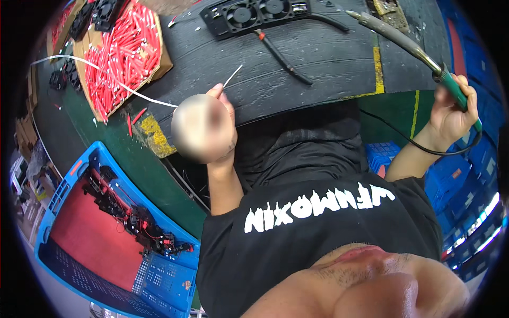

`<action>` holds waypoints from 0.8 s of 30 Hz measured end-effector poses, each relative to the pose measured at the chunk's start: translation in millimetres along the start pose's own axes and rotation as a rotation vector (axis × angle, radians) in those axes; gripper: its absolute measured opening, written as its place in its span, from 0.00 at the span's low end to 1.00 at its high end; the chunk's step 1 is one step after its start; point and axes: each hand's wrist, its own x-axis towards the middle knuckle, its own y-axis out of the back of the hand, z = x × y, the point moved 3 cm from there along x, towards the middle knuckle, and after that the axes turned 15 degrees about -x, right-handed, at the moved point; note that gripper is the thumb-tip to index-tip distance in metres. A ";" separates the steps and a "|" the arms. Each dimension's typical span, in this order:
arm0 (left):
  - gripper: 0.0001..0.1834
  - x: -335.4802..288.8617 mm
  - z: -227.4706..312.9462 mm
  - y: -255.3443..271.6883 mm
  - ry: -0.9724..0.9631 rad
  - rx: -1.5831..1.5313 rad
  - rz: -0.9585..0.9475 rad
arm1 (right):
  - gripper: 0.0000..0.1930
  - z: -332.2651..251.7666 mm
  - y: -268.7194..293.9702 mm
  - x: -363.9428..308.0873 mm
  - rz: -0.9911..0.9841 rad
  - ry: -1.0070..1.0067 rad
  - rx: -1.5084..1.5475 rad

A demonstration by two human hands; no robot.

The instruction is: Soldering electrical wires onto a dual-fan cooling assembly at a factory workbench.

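Note:
My left hand (pixel 205 130) is closed on a thin pale wire that looks like solder wire (pixel 139 94). Its short end pokes out past the fingertips over the dark bench, and the long end trails off to the left. A blurred patch covers part of this hand. My right hand (pixel 452 114) grips the green handle of a soldering iron (pixel 395 38), whose tip points up and left over the bench. Between the iron tip and my left hand lies a black housing with two small fans (pixel 257 15). Black sleeved leads (pixel 283 61) come off it.
A cardboard box (pixel 165 58) full of red sleeved parts stands at the far left, with black fans beside it. Left of my body, a blue crate (pixel 58 199) holds black parts with red wires. The iron's black cord (pixel 403 133) loops below the bench edge. Blue bins line the right.

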 end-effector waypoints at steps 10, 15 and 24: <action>0.12 3.3 6.4 -3.7 -0.060 0.107 -0.064 | 0.17 24.0 103.8 -16.0 0.472 -0.075 0.014; 0.12 1.1 5.8 -3.6 -0.023 0.089 -0.065 | 0.17 27.6 96.0 -15.2 0.462 -0.074 -0.015; 0.12 0.9 5.5 -3.1 -0.018 0.135 -0.075 | 0.19 12.9 97.5 -4.6 0.468 -0.011 -0.227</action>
